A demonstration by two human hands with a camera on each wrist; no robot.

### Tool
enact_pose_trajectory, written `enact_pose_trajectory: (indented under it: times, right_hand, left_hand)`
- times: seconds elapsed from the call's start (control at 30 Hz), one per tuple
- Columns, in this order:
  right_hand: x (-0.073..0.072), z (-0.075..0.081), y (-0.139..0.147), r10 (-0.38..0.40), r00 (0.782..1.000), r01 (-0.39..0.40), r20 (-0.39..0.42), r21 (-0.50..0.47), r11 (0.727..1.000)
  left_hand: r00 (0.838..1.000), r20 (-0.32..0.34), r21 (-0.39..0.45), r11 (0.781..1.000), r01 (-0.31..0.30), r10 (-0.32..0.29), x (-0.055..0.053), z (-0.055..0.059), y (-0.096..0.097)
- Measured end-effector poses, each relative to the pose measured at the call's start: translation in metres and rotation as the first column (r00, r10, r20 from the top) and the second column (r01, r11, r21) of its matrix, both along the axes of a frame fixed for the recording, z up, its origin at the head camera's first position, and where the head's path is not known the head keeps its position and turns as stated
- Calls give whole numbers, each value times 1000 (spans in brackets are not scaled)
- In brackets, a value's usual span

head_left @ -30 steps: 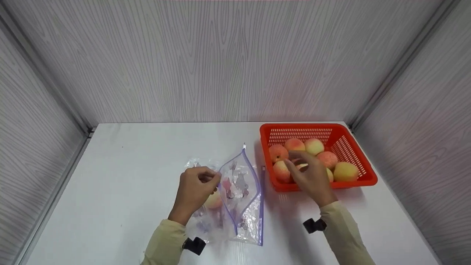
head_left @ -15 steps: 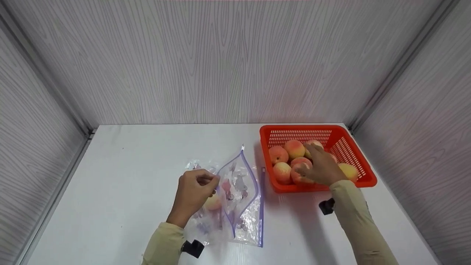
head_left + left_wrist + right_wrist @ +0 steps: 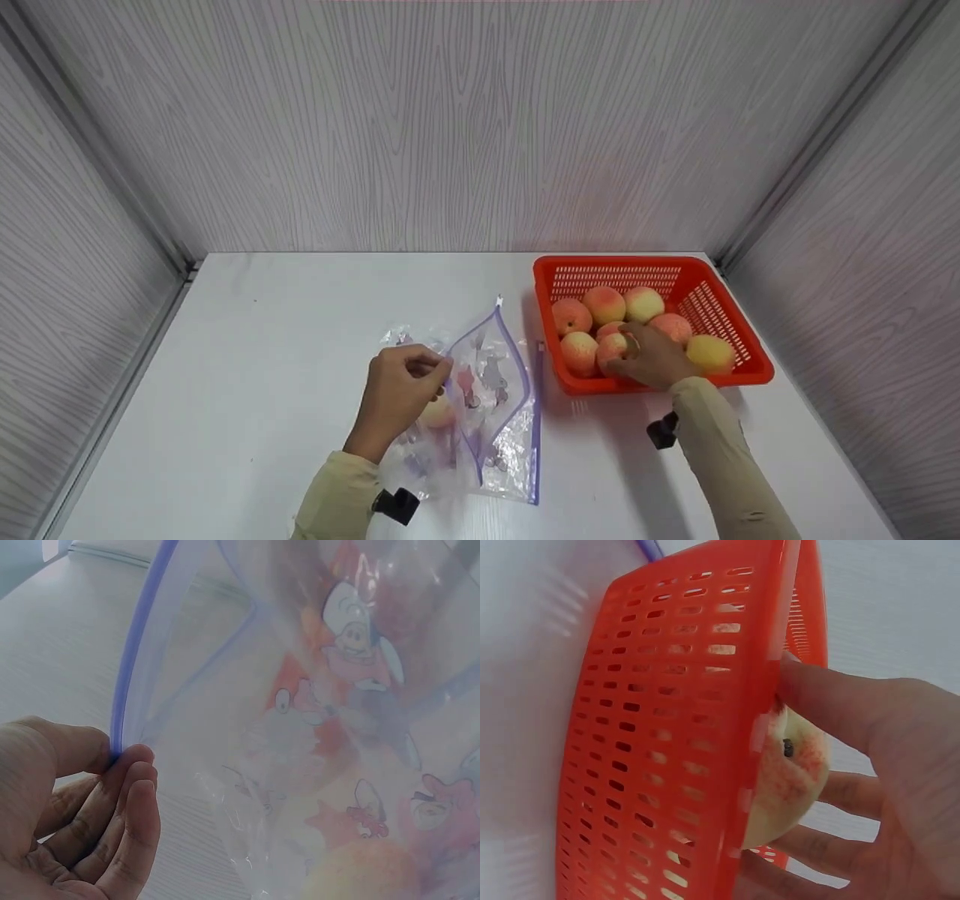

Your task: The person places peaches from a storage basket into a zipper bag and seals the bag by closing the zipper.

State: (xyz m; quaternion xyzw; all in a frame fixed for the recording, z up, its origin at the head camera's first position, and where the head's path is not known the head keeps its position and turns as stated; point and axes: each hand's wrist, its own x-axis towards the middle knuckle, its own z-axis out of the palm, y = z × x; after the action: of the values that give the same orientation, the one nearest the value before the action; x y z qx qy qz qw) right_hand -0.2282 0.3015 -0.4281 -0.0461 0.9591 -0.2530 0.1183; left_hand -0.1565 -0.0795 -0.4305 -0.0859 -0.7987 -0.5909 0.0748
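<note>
My left hand (image 3: 397, 386) pinches the purple zip edge of a clear zip-top bag (image 3: 489, 367) printed with cartoon figures. The mouth of the bag gapes wide, and a peach (image 3: 437, 412) shows through its plastic. In the left wrist view, thumb and fingertips meet on the purple strip (image 3: 135, 660). Over at the red basket, my right hand (image 3: 656, 358) has its thumb and fingers around a peach (image 3: 799, 765) near the front wall. Part of that peach is hidden by the basket's side in the right wrist view.
The red slotted basket (image 3: 543, 330) stands at the right of the white table (image 3: 262, 375), holding several peaches and a yellower fruit (image 3: 710, 354). Another clear bag with a purple zip (image 3: 535, 472) lies flat beneath the gaping one. Grey wood-grain panels (image 3: 420, 127) enclose the table.
My right hand moved right over the basket, then lowered, and its fingers closed around a front peach. The left hand keeps its pinch on the bag in nearly the same place.
</note>
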Motion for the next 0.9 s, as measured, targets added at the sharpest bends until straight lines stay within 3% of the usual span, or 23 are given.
enact_pose_trajectory:
  times: [0.27,0.47,0.57,0.73,0.8,0.9]
  right_hand:
    - [5,-4,3,-105,994,109,38,-109,988]
    - [12,11,-4,-202,978,181,-51,-274,945]
    - [17,21,-12,-244,964,179,-109,-414,893]
    - [28,32,-30,-286,941,94,-184,-668,738]
    - [33,35,-39,-293,933,58,-206,-720,692]
    - [41,37,-51,-278,932,8,-232,-754,657]
  left_hand:
    - [1000,11,-13,1000,-14,14,0,1,-1]
    - [1000,14,-12,1000,-25,25,0,1,-2]
    - [1000,11,-9,1000,-28,28,0,1,-2]
    - [1000,2,-4,1000,-17,17,0,1,-2]
    - [1000,-1,0,1000,-15,15,0,0,-2]
    - [1000,-4,8,1000,-11,11,0,-1,0]
